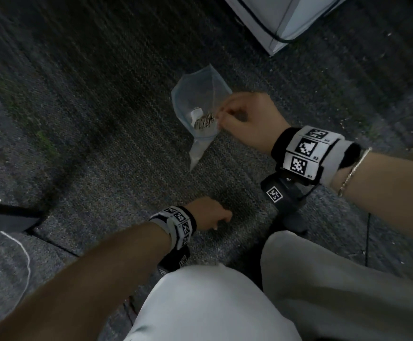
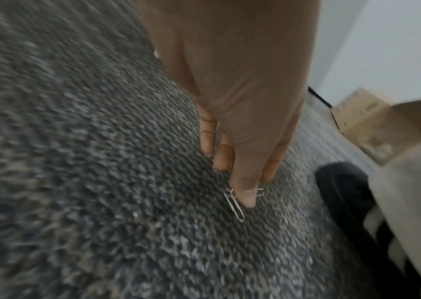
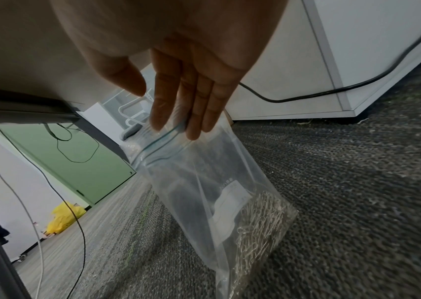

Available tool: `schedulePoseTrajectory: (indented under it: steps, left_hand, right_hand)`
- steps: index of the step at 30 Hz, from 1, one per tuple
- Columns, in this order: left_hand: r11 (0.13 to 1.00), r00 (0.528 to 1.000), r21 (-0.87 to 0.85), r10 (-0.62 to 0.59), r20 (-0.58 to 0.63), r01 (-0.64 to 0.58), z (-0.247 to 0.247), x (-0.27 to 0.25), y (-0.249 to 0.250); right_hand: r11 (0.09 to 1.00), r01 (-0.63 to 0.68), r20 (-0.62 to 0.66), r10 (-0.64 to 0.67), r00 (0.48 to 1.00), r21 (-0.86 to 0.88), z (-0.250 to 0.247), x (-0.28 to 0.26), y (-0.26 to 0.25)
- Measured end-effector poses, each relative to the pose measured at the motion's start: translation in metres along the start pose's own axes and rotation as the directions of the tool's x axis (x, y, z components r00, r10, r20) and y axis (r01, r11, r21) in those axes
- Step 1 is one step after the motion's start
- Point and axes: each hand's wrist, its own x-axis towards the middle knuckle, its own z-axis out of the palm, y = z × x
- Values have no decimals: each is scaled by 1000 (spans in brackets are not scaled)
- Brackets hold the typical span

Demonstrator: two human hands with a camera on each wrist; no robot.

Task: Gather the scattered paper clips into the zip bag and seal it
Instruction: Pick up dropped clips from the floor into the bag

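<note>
Nearest to the person, the left hand (image 2: pixel 240 113) reaches down to the carpet (image 2: pixel 81 182), and its fingertips (image 2: pixel 246 199) pinch one paper clip (image 2: pixel 235 206) that partly lies on the pile. A second clip seems to hide under the fingers. Farther away, the right hand (image 3: pixel 178 81) pinches the zip bag (image 3: pixel 204 182) at its mouth, thumb against fingers; the bag hangs with many clips (image 3: pixel 260 218) collected in its low corner. I think the thin clip can slip from the pinch, or the bag mouth can fall shut before the drop.

Clear zip bag (image 3: pixel 204 172) with blue seal, silver paper clips (image 3: pixel 260 220), speckled grey carpet (image 1: pixel 102 119)
</note>
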Motion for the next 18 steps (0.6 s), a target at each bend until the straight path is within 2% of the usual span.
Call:
schedulePoseTrajectory:
  steps: [3,8,14,16,18]
  left_hand:
    - [989,998,138,41,45,-47,2,10,1]
    - [980,994,199,3,110,-25,-1,18,5]
    - [922,985,364,85,148,-134,-4,22,8]
    - [916,982,376,74,176,-137,-4,22,7]
    - [942,983,326,17,183,-77,-12,17,5]
  right_hand:
    - [1000,-12,-31,12,999,-13,-6,-7,7]
    - [999,-39,-52,38,998,-16,-18,-13,16]
    - [998,-16,-87,11,996,-59,-24,-16,20]
    - [998,-22,-90,17,996,-56,-25,-15,22]
    - [998,-29,-89,24,996,-48,-25,-14,24]
